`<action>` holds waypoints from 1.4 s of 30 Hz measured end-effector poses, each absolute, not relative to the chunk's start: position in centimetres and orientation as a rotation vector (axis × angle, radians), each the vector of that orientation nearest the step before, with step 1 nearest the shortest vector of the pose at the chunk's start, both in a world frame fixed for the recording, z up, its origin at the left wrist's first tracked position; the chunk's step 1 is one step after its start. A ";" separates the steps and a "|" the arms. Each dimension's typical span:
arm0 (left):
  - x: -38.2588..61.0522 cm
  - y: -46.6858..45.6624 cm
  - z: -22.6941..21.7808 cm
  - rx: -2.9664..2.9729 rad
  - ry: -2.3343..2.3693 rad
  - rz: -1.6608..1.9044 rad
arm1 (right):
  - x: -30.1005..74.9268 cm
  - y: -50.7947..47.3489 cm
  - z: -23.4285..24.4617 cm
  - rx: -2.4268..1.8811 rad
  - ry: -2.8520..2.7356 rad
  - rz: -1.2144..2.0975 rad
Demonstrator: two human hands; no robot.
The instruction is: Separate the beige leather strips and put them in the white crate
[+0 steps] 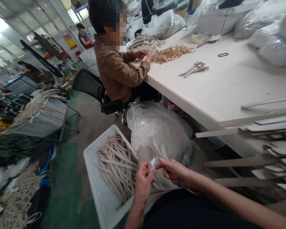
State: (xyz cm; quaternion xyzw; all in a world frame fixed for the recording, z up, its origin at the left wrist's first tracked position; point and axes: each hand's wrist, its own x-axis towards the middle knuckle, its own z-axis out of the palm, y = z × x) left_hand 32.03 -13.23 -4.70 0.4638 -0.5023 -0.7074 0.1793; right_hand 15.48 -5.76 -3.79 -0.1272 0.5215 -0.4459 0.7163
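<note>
Low in the view, above my lap, my left hand point(145, 178) pinches a small whitish translucent piece point(153, 163), which looks like plastic film. Right beside it, my right hand point(173, 170) has its fingers closed on a thin pale strap point(165, 152), whose ends stick up past the fingertips. The fingers of my right hand also meet the edge of the translucent piece. To the left of my hands, a white plastic bin point(91, 165) holds a heap of beige straps point(118, 163). A large clear plastic bag point(157, 127) bulges just beyond my hands.
A co-worker point(119, 70) sits at the white table point(228, 86), hands near a pile of gold-coloured metal hardware point(175, 54). Long beige straps point(264, 127) jut over the table's near right edge. A black chair point(89, 87) and a strap-laden rack point(45, 116) stand left.
</note>
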 end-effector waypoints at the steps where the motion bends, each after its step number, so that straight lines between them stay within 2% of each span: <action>1: 32.0 -13.1 -4.5 1.293 -1.415 -2.018 | 15.8 -6.3 -3.8 -0.295 1.127 -0.983; 10: 32.0 -14.3 -3.4 1.197 -1.347 -2.027 | 13.7 -11.6 -0.6 -0.510 1.385 -1.182; 21: 34.8 -15.5 -3.8 1.187 -1.329 -1.944 | 10.0 -15.5 2.2 -0.805 1.674 -1.200; 31: 37.9 -15.5 -3.0 1.203 -1.575 -2.006 | 9.4 -16.2 1.8 -0.904 1.728 -1.181; 42: 39.2 -15.1 -5.0 1.390 -1.823 -2.132 | 10.5 -16.8 -0.4 -0.943 1.706 -1.053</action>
